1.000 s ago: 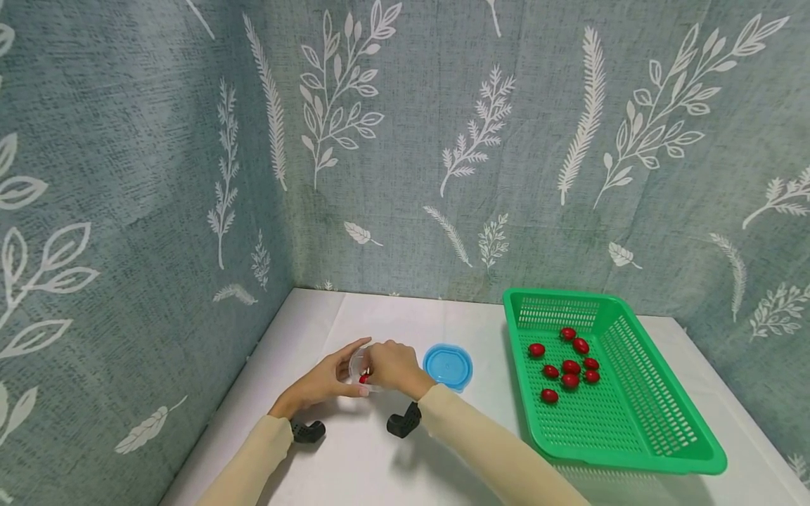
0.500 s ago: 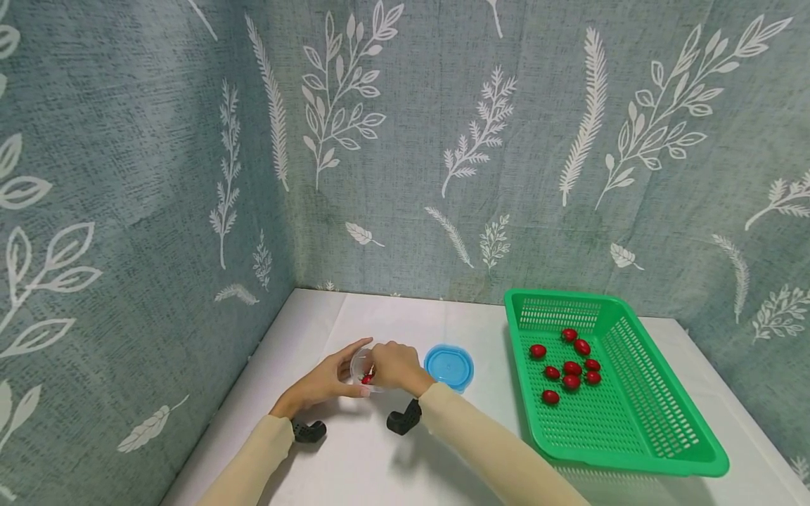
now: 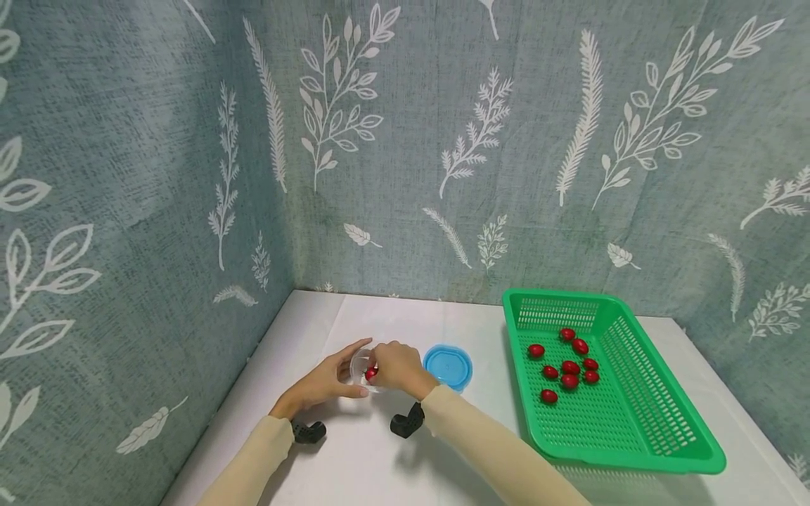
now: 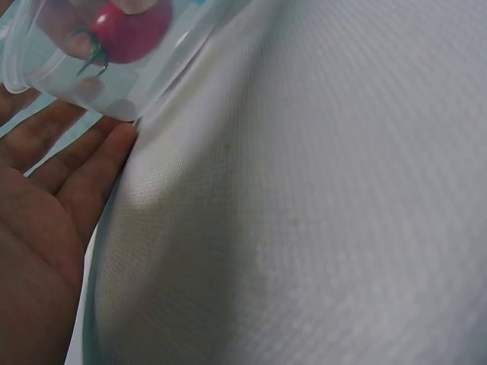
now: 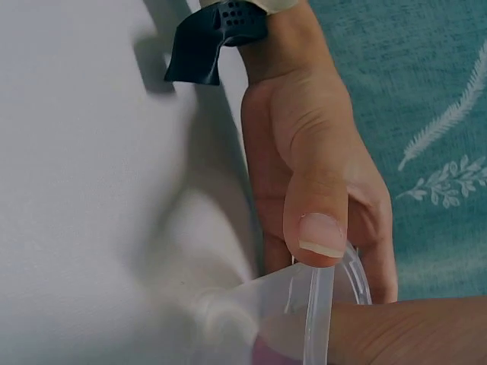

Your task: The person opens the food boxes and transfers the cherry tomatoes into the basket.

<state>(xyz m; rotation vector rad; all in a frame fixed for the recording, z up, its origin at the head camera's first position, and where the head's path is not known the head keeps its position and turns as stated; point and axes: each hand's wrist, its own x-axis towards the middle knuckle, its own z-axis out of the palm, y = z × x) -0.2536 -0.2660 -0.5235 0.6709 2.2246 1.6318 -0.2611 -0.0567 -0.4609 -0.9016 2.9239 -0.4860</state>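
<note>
My left hand (image 3: 321,379) holds a small clear plastic container (image 3: 358,364) on the white table, thumb on the near side and fingers round the far side. In the right wrist view the left thumb (image 5: 319,236) lies on its rim. Reaching into the container from the right, my right hand (image 3: 397,365) pinches a red cherry tomato (image 3: 370,374). Its green stem shows through the clear wall in the left wrist view, where the tomato (image 4: 131,34) sits at the right fingertips. Most of the right fingers are hidden in the head view.
A blue round lid (image 3: 448,367) lies just right of the container. Farther right stands a green plastic basket (image 3: 626,450) with several cherry tomatoes (image 3: 570,368) in it. Patterned cloth (image 3: 405,176) rises behind and to the left. Each wrist wears a black strap mount.
The tomato in the container has shifted slightly up and to the right, and more of it shows beside the right fingers. The left hand has barely moved.
</note>
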